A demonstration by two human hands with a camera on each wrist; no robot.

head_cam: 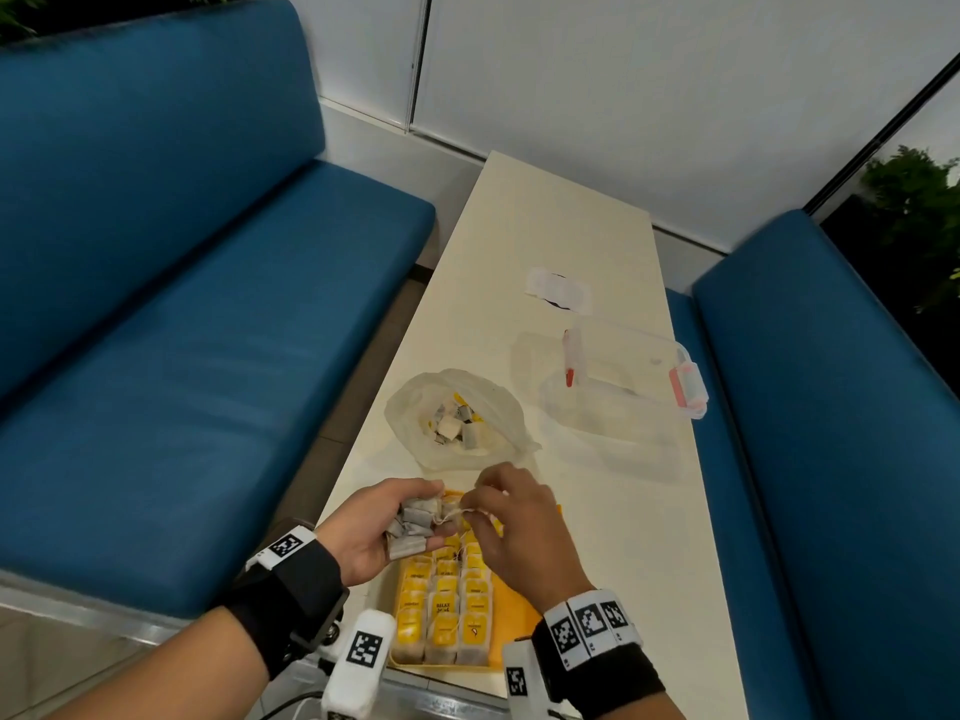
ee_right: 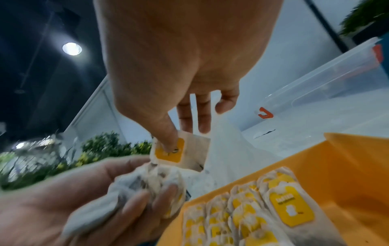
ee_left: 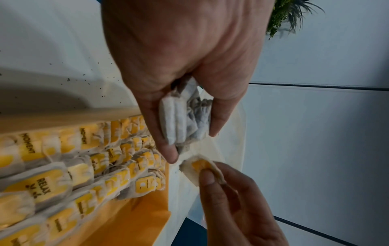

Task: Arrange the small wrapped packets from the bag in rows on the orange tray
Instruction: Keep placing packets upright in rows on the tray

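Note:
My left hand (head_cam: 395, 517) grips a bunch of grey packets (head_cam: 415, 522) above the far left corner of the orange tray (head_cam: 514, 610). Just to its right my right hand (head_cam: 498, 504) pinches one packet with a yellow tag (ee_right: 170, 152) between thumb and fingers; the same packet (ee_left: 197, 168) shows in the left wrist view. Three rows of yellow-tagged packets (head_cam: 447, 610) lie on the tray's left part. The clear plastic bag (head_cam: 457, 418) with more packets sits open on the table beyond the tray.
A clear plastic box (head_cam: 623, 376) with pink latches stands on the cream table (head_cam: 545, 226) to the right of the bag. A white paper slip (head_cam: 558, 291) lies further back. Blue benches (head_cam: 182, 304) flank the table on both sides.

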